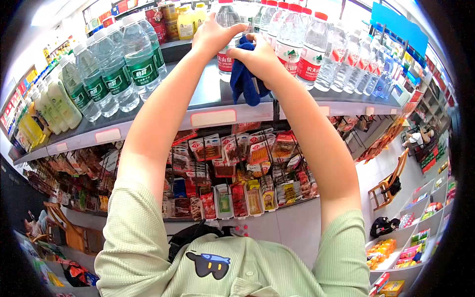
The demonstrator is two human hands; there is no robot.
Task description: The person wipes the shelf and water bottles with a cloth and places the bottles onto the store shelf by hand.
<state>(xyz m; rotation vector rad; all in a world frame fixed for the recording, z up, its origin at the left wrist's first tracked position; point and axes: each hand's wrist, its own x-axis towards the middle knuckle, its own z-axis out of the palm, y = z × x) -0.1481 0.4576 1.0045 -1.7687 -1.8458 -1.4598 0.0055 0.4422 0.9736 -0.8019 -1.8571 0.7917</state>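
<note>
On the shelf top, my left hand wraps round a clear water bottle with a red cap and a red-and-white label. The bottle stands upright at the shelf's middle. My right hand grips a dark blue cloth right beside that bottle, and the cloth hangs down towards the shelf edge. Part of the bottle is hidden by my fingers and the cloth. Just to the right stand several more red-capped water bottles.
Green-labelled water bottles line the shelf top on the left. Yellow-capped containers stand behind. Below the shelf edge hang packaged snacks. A wooden chair stands at right, and a seated person is farther back.
</note>
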